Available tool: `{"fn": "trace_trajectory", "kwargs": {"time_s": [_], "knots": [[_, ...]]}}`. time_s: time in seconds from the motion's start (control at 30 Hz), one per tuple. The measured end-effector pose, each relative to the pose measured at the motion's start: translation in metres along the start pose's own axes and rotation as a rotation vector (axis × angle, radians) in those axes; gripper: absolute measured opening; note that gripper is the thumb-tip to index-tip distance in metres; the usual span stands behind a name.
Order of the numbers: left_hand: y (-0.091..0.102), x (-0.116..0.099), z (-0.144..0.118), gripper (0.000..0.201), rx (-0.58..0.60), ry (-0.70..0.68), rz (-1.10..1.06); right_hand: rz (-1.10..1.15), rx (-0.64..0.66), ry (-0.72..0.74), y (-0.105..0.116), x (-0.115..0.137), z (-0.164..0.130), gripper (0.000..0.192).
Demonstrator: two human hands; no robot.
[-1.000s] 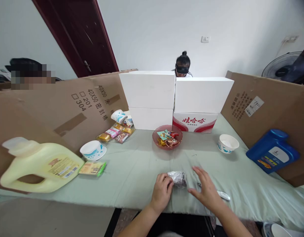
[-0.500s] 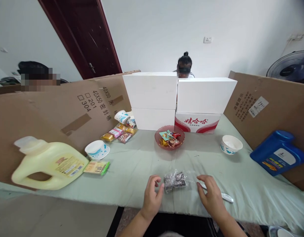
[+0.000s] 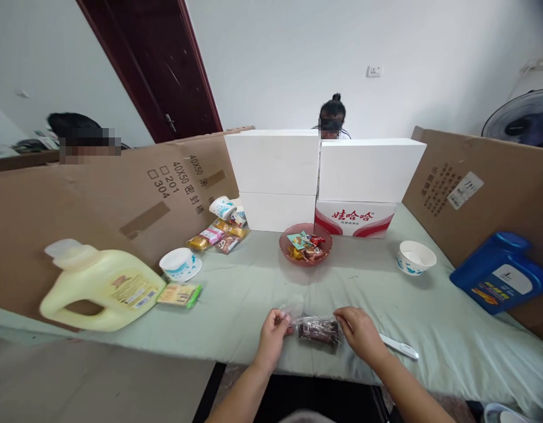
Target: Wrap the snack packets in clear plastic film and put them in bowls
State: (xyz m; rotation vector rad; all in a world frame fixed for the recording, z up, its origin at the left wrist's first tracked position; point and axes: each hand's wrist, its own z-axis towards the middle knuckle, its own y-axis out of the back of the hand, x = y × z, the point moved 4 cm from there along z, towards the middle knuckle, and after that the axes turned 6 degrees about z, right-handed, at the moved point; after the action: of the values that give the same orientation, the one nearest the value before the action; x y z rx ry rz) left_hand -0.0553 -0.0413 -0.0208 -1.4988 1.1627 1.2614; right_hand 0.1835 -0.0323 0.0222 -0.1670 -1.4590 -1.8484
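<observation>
Both hands at near desk (image 3: 236, 329) edge. Left hand (image 3: 271, 333) grip pinched shut on the clear wrapper end of the dark snack packet (image 3: 319, 331); right hand (image 3: 360, 335) grip closed on the opposite end. Packet lies on the green cloth between them. White pen-like stick (image 3: 398, 346) just right. Farther back: red bowl (image 3: 305, 247) of sweets, white boxes (image 3: 324, 176).

The dark snack packet (image 3: 319, 331) now lies flat and stretched out. The left hand (image 3: 273, 335) pinches its clear wrapper end, and the right hand (image 3: 358, 336) closes in on the right end.
</observation>
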Motion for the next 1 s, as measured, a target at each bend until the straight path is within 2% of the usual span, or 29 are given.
{"fn": "trace_trajectory", "kwargs": {"time_s": [0.07, 0.13, 0.2, 0.23, 0.27, 0.3, 0.37, 0.4, 0.43, 0.47, 0.53, 0.63, 0.77, 0.83, 0.9, 1.0], "knots": [[0.008, 0.000, 0.000, 0.044, -0.065, -0.007, -0.028, -0.010, -0.024, -0.036, 0.001, -0.005, 0.006, 0.025], [0.018, -0.004, -0.004, 0.041, -0.187, -0.125, 0.052, -0.023, -0.042, -0.065, 0.001, -0.008, 0.011, 0.028], [0.026, -0.018, -0.016, 0.032, -0.348, -0.401, 0.222, -0.032, -0.058, -0.087, 0.001, -0.009, 0.015, 0.029], [0.026, -0.027, -0.025, 0.025, -0.374, -0.590, 0.320, -0.034, -0.061, -0.095, 0.000, -0.009, 0.017, 0.030], [0.021, -0.035, -0.035, 0.018, -0.324, -0.780, 0.415, -0.035, -0.062, -0.103, 0.000, -0.010, 0.018, 0.030], [0.012, -0.043, -0.044, 0.011, -0.197, -0.943, 0.502, -0.035, -0.061, -0.110, -0.001, -0.010, 0.020, 0.030], [-0.013, -0.050, -0.056, 0.014, 0.185, -1.120, 0.654, -0.036, -0.062, -0.132, -0.004, -0.014, 0.024, 0.030], [-0.025, -0.051, -0.059, 0.019, 0.346, -1.141, 0.718, -0.039, -0.065, -0.147, -0.005, -0.017, 0.027, 0.030], [-0.035, -0.051, -0.058, 0.023, 0.440, -1.136, 0.776, -0.044, -0.069, -0.164, -0.006, -0.021, 0.029, 0.030], [-0.042, -0.050, -0.055, 0.026, 0.469, -1.119, 0.834, -0.051, -0.074, -0.179, -0.007, -0.026, 0.031, 0.029], [-0.050, -0.045, -0.042, 0.031, 0.411, -1.069, 0.962, -0.068, -0.084, -0.199, -0.006, -0.036, 0.034, 0.027], [-0.048, -0.032, -0.020, 0.036, 0.281, -0.944, 1.151, -0.088, -0.135, -0.194, 0.002, -0.044, 0.033, 0.024], [-0.039, -0.023, -0.006, 0.039, 0.255, -0.847, 1.243, -0.068, -0.214, -0.118, 0.012, -0.026, 0.025, 0.027], [-0.037, -0.026, -0.004, 0.037, 0.237, -0.816, 1.252, 0.013, -0.135, -0.046, 0.008, -0.010, 0.024, 0.028], [-0.036, -0.032, -0.003, 0.030, 0.199, -0.786, 1.256, 0.105, 0.001, -0.001, -0.001, 0.001, 0.024, 0.028], [-0.037, -0.041, -0.007, 0.016, 0.188, -0.827, 1.233, 0.152, 0.108, -0.044, -0.013, -0.001, 0.026, 0.028]]}}
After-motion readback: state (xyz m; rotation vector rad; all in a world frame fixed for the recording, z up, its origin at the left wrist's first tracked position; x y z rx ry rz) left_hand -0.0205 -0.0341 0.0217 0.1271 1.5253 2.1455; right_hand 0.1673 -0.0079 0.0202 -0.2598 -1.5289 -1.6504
